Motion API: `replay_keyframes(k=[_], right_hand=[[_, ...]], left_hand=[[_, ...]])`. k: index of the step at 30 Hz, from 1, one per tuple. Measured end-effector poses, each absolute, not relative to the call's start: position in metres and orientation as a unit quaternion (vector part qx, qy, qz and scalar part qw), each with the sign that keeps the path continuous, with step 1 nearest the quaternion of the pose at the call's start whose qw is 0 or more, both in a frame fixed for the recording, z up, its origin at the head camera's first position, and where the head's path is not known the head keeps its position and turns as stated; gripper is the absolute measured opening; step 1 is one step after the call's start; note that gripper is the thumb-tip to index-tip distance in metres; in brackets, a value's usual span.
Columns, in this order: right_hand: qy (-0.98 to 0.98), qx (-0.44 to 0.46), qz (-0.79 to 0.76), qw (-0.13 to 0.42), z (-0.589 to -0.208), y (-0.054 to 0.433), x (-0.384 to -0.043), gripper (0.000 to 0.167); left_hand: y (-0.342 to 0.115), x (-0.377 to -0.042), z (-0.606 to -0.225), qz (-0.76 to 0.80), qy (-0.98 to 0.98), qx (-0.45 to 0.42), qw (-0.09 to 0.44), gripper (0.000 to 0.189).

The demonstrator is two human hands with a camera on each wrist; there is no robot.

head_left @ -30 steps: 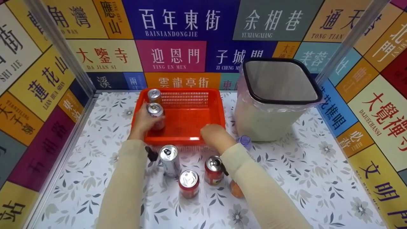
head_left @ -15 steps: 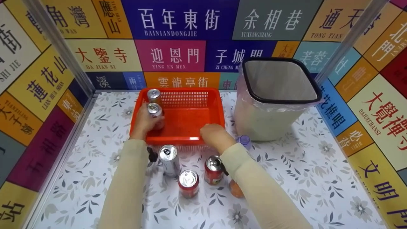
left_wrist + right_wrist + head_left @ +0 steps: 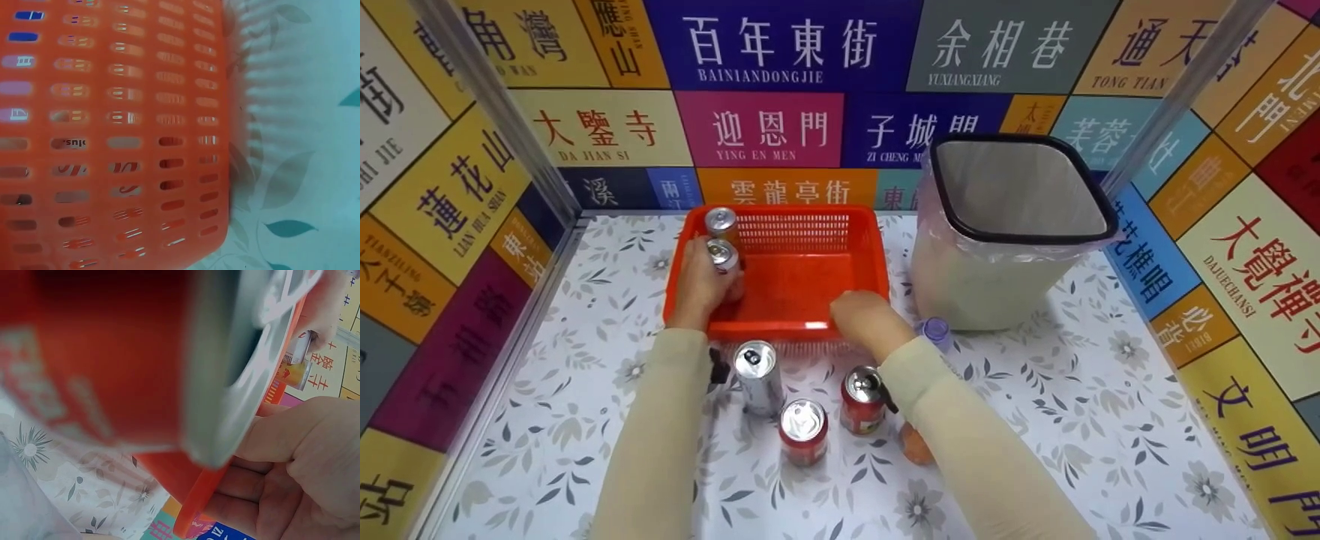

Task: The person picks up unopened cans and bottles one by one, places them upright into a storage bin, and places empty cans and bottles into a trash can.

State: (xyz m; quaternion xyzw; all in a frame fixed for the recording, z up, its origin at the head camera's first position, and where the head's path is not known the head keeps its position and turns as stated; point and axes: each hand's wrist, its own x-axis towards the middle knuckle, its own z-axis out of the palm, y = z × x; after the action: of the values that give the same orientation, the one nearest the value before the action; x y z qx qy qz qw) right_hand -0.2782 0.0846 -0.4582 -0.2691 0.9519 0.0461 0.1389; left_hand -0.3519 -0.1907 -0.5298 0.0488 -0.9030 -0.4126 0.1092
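Note:
Inside the red plastic basket (image 3: pixel 810 281), my left hand (image 3: pixel 697 285) grips a pale can (image 3: pixel 724 257) near the left wall. Just behind it, an orange-and-silver can (image 3: pixel 721 222) stands in the basket's back left corner. In the left wrist view the basket wall (image 3: pixel 149 132) fills most of the picture, with can lettering showing through its slots. My right hand (image 3: pixel 868 319) holds the basket's near right rim. From the right wrist, this hand's thumb and fingers (image 3: pixel 239 481) are at the rim, and a blurred red can (image 3: pixel 107 371) looms close.
In front of the basket stand a tall silver can (image 3: pixel 760 386), a red can (image 3: pixel 804 431) and another opened red can (image 3: pixel 862 401). An orange round thing (image 3: pixel 916 445) and a purple-capped bottle (image 3: pixel 937 332) sit by the right forearm. A lined bin (image 3: pixel 990 285) stands at right.
My left hand has turned and shifted slightly back and to the left around the pale can, which now leans a little. The right hand stays at the rim.

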Motion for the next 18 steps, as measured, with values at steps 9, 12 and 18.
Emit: replay_keyframes(k=[9,12,18], right_hand=[[0.953,-0.276,0.041,0.118,-0.4557,0.0862,-0.2772,0.013],[0.952,-0.286,0.044,0.103,-0.4552,0.0862,-0.2759,0.012],[0.951,-0.285,0.054,0.110,-0.4556,0.0858,-0.2741,0.013]], left_hand=[[-0.1880,-0.3524,-0.5268,-0.395,-0.910,0.035,0.121,0.069],[-0.1879,-0.3516,-0.5268,-0.392,-0.911,0.031,0.124,0.074],[-0.1884,-0.3503,-0.5289,-0.399,-0.909,0.035,0.112,0.078]])
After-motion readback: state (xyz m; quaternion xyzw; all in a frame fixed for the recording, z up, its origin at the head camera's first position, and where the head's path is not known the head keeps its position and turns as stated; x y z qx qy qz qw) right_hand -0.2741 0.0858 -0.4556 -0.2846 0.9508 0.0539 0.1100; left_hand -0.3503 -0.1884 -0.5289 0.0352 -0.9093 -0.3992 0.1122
